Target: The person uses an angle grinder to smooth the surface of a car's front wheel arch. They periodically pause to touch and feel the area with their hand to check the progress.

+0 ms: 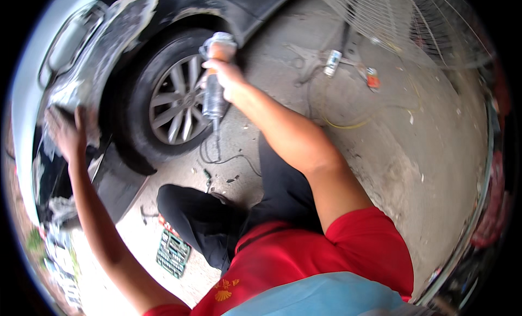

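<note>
My right hand [227, 79] is closed around an angle grinder [213, 103], a corded tool with a grey body and an orange part near its head. The grinder is held upright in view beside the car wheel [176, 101], its cord trailing down from the lower end. My left hand [66, 132] lies against the car's damaged corner panel [81, 88], thumb apart and fingers stretched flat. Whitish, scuffed patches cover that panel and run up toward the wheel arch. Motion blurs the left fingertips a little.
A large wire-guard fan [429, 22] stands at the far right on a metal base. Near it lie a white box-shaped thing [332, 63] and an orange-labelled thing [372, 78]. A socket set in a green case [173, 253] lies by my left knee. The grinder's cord [239, 157] loops over the concrete floor.
</note>
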`<state>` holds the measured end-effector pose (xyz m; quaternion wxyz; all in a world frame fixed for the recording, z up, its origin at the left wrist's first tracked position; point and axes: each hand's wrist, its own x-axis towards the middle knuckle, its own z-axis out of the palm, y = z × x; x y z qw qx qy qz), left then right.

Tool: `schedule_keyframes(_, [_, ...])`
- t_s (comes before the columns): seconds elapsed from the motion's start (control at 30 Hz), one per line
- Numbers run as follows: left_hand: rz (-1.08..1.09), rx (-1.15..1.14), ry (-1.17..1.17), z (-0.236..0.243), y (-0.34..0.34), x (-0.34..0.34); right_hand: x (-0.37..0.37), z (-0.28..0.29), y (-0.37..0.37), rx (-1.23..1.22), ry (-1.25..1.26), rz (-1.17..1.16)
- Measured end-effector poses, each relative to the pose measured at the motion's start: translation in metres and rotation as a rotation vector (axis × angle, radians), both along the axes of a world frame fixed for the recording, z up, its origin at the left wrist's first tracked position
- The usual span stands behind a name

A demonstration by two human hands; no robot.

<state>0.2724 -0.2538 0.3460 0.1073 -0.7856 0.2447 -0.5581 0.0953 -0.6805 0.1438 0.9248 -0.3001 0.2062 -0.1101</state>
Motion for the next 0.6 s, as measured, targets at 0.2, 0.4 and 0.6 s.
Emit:
schedule_keyframes(0.2, [0.02,-0.06,0.086,0.002,-0.043,-0.003,0.003,0.005,-0.002,-0.076,0.047,0.05])
schedule_keyframes(0.4, [-0.061,-0.014,0.113,0.0,-0.098,-0.01,0.001,0.003,-0.003,-0.073,0.055,0.137])
schedule_keyframes(0.6, [-0.091,0.147,0.289,-0.005,-0.148,-0.036,0.009,-0.011,-0.02,-0.079,0.08,0.148])
